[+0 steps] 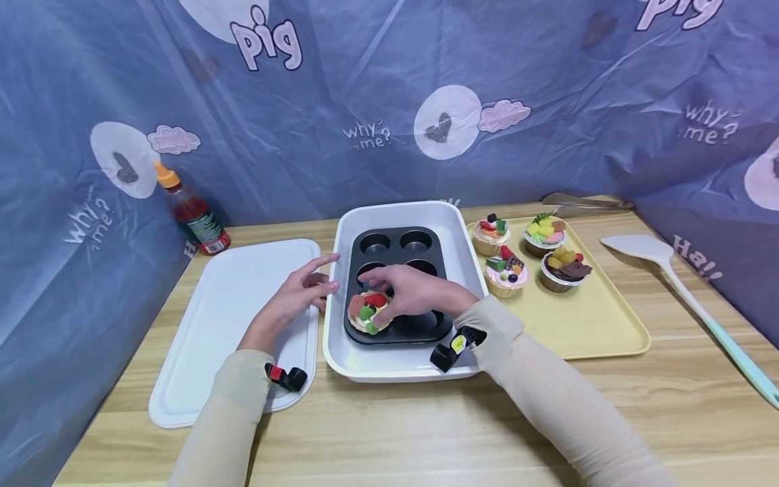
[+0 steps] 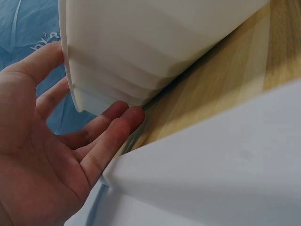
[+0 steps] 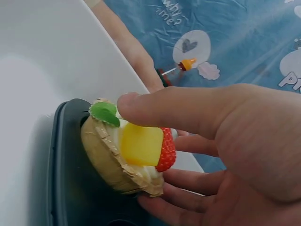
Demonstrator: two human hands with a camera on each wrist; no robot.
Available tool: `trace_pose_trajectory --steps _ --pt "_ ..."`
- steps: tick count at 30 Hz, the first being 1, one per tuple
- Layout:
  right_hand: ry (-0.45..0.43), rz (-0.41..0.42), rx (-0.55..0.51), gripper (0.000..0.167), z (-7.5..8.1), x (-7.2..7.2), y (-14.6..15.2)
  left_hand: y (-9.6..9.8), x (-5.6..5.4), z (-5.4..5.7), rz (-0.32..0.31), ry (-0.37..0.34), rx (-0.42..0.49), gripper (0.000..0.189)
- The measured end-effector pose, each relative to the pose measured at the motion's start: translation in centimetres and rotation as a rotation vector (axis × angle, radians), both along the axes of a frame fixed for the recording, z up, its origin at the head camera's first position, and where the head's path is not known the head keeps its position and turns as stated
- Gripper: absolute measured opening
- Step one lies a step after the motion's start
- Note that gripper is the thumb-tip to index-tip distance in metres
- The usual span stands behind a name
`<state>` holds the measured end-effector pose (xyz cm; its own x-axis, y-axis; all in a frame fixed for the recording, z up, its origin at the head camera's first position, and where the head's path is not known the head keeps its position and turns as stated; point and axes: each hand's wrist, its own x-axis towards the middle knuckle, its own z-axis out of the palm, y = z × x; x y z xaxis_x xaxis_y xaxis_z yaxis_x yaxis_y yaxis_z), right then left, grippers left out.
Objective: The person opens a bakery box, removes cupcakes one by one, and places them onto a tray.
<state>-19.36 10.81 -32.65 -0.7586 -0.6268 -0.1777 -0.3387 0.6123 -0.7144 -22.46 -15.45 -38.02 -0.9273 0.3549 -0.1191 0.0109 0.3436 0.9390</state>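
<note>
My right hand (image 1: 420,289) holds a fruit-topped cupcake (image 1: 368,311) between thumb and fingers at the front left cup of a dark muffin pan (image 1: 426,331). In the right wrist view, the cupcake (image 3: 108,155) looks tilted, its lower side partly in the cup. Strawberry, a yellow piece and a green leaf top it; the thumb lies by the leaf. The pan sits inside a deep white tray (image 1: 402,372). With fingers mostly straight, my left hand (image 1: 298,291) touches the left rim and outer wall of this tray, seen closer in the left wrist view (image 2: 122,52).
A flat white tray (image 1: 225,304) lies on the left, with a sauce bottle (image 1: 197,216) behind it. On the right, a yellow tray (image 1: 584,331) carries several cupcakes (image 1: 562,267). A long-handled spatula (image 1: 688,284) lies beyond it, near the patterned cloth (image 1: 578,135).
</note>
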Motion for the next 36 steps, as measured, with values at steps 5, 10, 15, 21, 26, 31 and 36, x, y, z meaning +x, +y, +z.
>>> trace_pose_trajectory --steps 5,10,15,21,26,31,36 --pt "0.011 0.008 0.007 0.08 -0.26 -0.24 0.06 0.26 0.06 0.21 0.001 -0.003 -0.006 0.063" --pt "0.048 0.036 0.03 0.074 -0.46 -0.37 0.24 0.52 0.08 0.37 0.014 -0.016 -0.012 0.062" --pt "0.059 0.059 0.02 0.067 -0.52 -0.38 0.24 0.42 0.01 0.3 0.009 -0.011 -0.02 0.063" --pt "0.062 0.073 0.025 0.061 -0.64 -0.37 0.1 0.24 -0.02 0.22 0.004 -0.01 -0.025 0.063" --pt "0.072 0.099 0.016 0.056 -0.58 -0.31 0.06 0.1 0.1 0.23 -0.001 -0.002 -0.021 0.063" --pt "0.075 0.118 -0.004 0.053 -0.54 -0.35 0.08 0.03 0.16 0.14 0.001 0.005 -0.018 0.063" --pt "0.071 0.131 -0.032 0.049 -0.62 -0.42 0.2 0.2 0.28 0.15 0.014 -0.003 -0.014 0.063"
